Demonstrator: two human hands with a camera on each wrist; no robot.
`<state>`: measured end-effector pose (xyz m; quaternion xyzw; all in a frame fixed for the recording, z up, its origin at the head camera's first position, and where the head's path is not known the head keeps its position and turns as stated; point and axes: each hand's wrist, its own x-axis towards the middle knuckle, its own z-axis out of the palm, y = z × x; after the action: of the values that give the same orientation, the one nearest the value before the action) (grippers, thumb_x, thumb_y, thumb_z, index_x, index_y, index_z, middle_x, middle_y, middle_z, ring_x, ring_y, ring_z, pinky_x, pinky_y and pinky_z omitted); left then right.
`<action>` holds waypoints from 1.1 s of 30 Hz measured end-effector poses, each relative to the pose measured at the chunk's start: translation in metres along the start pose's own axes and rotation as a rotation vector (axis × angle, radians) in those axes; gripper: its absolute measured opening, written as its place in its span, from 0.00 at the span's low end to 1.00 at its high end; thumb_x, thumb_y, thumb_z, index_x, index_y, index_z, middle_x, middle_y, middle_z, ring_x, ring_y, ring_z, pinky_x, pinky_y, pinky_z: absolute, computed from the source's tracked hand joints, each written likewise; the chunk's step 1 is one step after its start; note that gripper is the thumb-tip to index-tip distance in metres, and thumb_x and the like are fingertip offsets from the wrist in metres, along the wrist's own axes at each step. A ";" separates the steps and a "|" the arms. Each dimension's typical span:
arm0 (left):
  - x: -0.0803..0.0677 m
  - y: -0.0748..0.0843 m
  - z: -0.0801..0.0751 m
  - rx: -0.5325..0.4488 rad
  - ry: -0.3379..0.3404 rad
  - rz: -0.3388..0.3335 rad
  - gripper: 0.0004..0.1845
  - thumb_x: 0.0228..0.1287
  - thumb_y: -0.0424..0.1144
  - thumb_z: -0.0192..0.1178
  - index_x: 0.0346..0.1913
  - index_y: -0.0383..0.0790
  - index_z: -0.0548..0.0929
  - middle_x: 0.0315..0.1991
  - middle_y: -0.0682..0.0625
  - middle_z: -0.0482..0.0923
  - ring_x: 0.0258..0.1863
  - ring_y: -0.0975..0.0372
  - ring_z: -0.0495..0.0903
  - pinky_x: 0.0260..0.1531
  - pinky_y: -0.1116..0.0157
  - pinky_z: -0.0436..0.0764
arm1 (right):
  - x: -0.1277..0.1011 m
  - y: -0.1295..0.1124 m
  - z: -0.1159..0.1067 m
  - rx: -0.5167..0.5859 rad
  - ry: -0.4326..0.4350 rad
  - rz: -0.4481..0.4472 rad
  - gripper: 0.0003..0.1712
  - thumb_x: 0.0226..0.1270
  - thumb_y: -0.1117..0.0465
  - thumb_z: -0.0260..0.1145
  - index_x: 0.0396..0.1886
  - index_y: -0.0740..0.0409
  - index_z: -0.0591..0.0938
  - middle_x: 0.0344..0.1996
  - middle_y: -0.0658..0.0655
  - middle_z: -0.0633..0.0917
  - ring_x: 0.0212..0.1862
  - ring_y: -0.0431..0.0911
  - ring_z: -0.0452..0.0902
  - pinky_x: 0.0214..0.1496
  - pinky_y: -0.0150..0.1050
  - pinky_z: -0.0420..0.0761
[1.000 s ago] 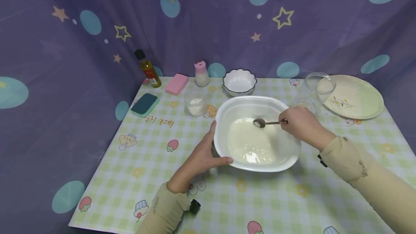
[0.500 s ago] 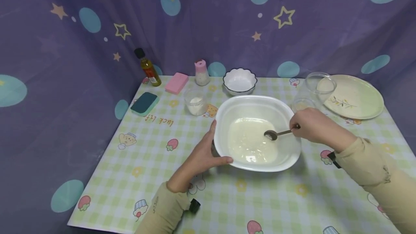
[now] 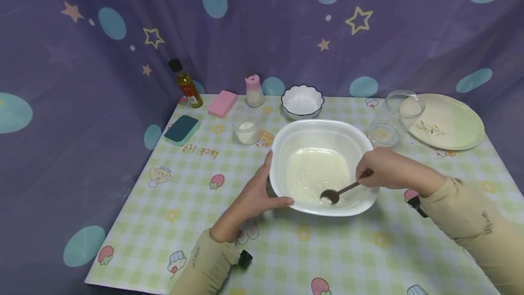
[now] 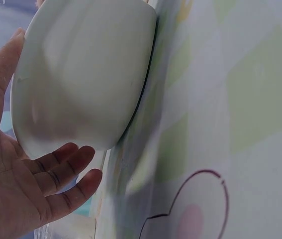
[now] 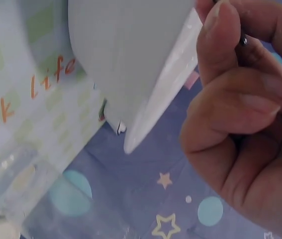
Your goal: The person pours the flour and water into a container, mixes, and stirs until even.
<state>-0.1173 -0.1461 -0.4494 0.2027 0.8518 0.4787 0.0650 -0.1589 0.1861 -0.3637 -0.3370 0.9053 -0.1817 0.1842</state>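
A white basin point(image 3: 325, 129) on the table holds a pale, milky liquid point(image 3: 315, 172). My left hand point(image 3: 255, 195) holds its left side, thumb on the near rim; in the left wrist view the thumb point(image 4: 4, 62) lies at the rim and the other fingers point(image 4: 66, 169) bend loosely by the outer wall. Over the basin's right side, my right hand point(image 3: 382, 167) pinches the handle of a small dark metal spoon point(image 3: 330, 195). The spoon's bowl is low in the basin, at the liquid's near edge, with some white stuff in it. In the right wrist view the spoon is mostly hidden by fingers point(image 5: 220, 35).
Behind the basin stand a scalloped white bowl point(image 3: 302, 104), a pink-topped shaker point(image 3: 254, 92) and a clear cup of white powder point(image 3: 247, 131). Sponges point(image 3: 183, 129) and an oil bottle point(image 3: 187, 86) are at back left. A clear container point(image 3: 395, 117) stands beside an oval plate point(image 3: 454, 126) at back right.
The spoon has moved from the basin's far side, first rightward, then toward the near edge, with my right hand following. My left hand and the basin have stayed in place.
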 end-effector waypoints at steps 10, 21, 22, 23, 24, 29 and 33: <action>0.000 -0.002 0.001 0.008 0.005 -0.004 0.70 0.45 0.52 0.78 0.79 0.53 0.33 0.78 0.58 0.41 0.74 0.64 0.47 0.70 0.52 0.53 | 0.020 -0.009 0.024 -0.019 0.149 -0.150 0.11 0.55 0.70 0.70 0.21 0.48 0.87 0.19 0.37 0.80 0.23 0.31 0.68 0.28 0.32 0.73; -0.001 -0.003 0.001 0.010 0.006 0.015 0.69 0.47 0.52 0.77 0.78 0.56 0.32 0.78 0.57 0.40 0.75 0.65 0.46 0.70 0.52 0.53 | 0.041 -0.012 0.039 -0.060 0.306 -0.107 0.08 0.55 0.69 0.70 0.23 0.51 0.88 0.20 0.39 0.83 0.23 0.35 0.72 0.32 0.38 0.74; -0.001 -0.003 0.001 0.010 0.005 0.014 0.69 0.47 0.52 0.77 0.78 0.56 0.32 0.78 0.57 0.40 0.75 0.65 0.46 0.70 0.52 0.53 | 0.042 -0.013 0.039 -0.059 0.318 -0.091 0.08 0.55 0.69 0.70 0.23 0.52 0.88 0.21 0.40 0.83 0.24 0.36 0.72 0.32 0.38 0.74; -0.001 -0.003 0.001 0.011 0.005 0.012 0.69 0.47 0.52 0.77 0.78 0.56 0.32 0.78 0.57 0.40 0.75 0.65 0.46 0.70 0.52 0.53 | 0.043 -0.013 0.039 -0.057 0.328 -0.075 0.08 0.55 0.69 0.69 0.23 0.52 0.88 0.21 0.41 0.84 0.24 0.37 0.73 0.32 0.39 0.75; -0.001 -0.003 0.001 0.014 0.005 0.011 0.69 0.47 0.52 0.77 0.78 0.56 0.32 0.78 0.57 0.40 0.74 0.65 0.46 0.70 0.51 0.53 | 0.043 -0.013 0.039 -0.058 0.338 -0.060 0.07 0.56 0.69 0.69 0.23 0.53 0.88 0.21 0.42 0.84 0.24 0.37 0.73 0.32 0.39 0.75; -0.001 -0.002 0.001 0.016 0.004 0.003 0.68 0.47 0.51 0.77 0.77 0.59 0.32 0.78 0.57 0.41 0.74 0.64 0.47 0.70 0.51 0.54 | 0.042 -0.013 0.034 -0.082 0.367 0.003 0.08 0.57 0.68 0.69 0.23 0.53 0.87 0.19 0.42 0.82 0.23 0.38 0.71 0.32 0.39 0.73; -0.003 0.016 -0.003 -0.007 -0.001 -0.001 0.68 0.48 0.45 0.78 0.78 0.51 0.33 0.78 0.50 0.42 0.75 0.59 0.47 0.70 0.49 0.54 | 0.037 -0.009 0.029 -0.075 0.345 0.050 0.07 0.58 0.68 0.68 0.24 0.54 0.87 0.19 0.43 0.82 0.23 0.39 0.69 0.31 0.39 0.72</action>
<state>-0.1106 -0.1424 -0.4343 0.2022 0.8501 0.4817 0.0666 -0.1669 0.1491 -0.3926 -0.2849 0.9376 -0.1985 0.0179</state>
